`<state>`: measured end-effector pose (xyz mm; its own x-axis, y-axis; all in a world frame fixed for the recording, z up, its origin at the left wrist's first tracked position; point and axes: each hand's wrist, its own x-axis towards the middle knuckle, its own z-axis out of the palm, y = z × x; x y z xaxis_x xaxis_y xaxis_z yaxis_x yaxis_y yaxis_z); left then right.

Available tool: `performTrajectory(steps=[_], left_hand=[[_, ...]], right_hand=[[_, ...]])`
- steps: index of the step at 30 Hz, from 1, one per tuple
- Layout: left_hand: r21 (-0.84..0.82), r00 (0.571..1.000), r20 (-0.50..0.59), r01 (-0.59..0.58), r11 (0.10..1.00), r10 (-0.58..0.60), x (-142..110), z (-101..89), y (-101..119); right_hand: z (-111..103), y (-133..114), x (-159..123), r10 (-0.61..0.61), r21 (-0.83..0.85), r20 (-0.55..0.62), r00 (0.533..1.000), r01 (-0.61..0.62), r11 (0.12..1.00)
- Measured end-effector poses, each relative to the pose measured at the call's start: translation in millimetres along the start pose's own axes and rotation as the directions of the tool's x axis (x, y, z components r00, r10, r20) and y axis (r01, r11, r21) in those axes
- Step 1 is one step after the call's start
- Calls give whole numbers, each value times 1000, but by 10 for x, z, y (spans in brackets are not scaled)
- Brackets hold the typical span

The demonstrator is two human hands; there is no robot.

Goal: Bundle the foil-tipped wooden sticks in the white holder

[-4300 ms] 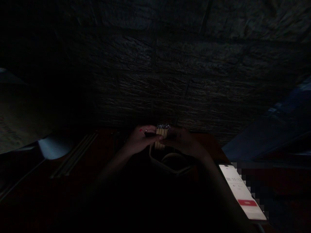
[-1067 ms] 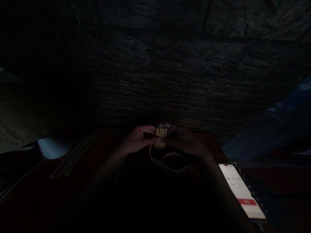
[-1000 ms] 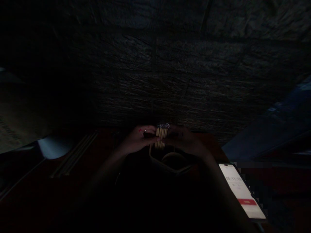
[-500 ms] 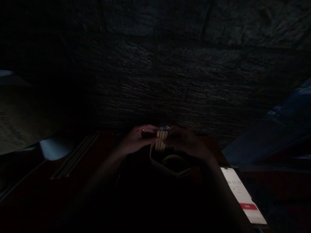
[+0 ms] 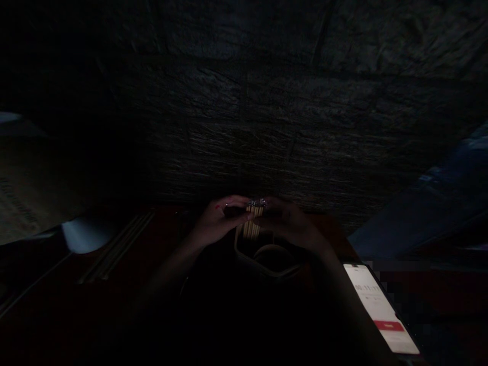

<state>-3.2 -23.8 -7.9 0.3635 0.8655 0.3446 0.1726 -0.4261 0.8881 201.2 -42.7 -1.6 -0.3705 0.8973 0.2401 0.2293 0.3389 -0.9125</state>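
Both hands close around a bundle of thin pale sticks with shiny, foil-like tops. From the left, my left hand grips it, the thumb across the front of the sticks. My right hand grips from the other side, its thumb nearly meeting the left one; its fingers are mostly in shadow. The sticks stand roughly upright at the back of a dark container with an angular rim. Inside the container a rounded edge shows. Whether the sticks rest on its bottom is too dark to tell.
A lit phone showing a timer lies at the right. Several long thin sticks lie on the dark reddish table at the left, near a pale cup-like object and a printed brown bag. A rough stone wall rises behind.
Both hands stay on the bundle of sticks; the left thumb shifts slightly over it. The whole view sinks a little in the picture. The phone's timer has advanced.
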Motion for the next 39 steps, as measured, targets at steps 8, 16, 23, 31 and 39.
performTrajectory(steps=[8,16,23,31,39], left_hand=[[-4,1000,-10,12,1000,-12,-13,43,-50],[-22,999,-21,42,999,-42,-9,51,-35],[-9,1000,-1,20,1000,-20,-3,34,-47],[18,999,7,42,999,-42,0,42,-69],[-41,998,52,49,998,-47,-6,42,-101]], right_hand=[[9,34,1,11,-40,-9,1000,-11,999],[15,35,8,40,-61,-22,999,-41,997],[22,40,12,37,-57,-23,999,-38,998],[21,58,10,58,-46,-12,998,-59,997],[8,69,-4,73,-19,20,997,-73,997]])
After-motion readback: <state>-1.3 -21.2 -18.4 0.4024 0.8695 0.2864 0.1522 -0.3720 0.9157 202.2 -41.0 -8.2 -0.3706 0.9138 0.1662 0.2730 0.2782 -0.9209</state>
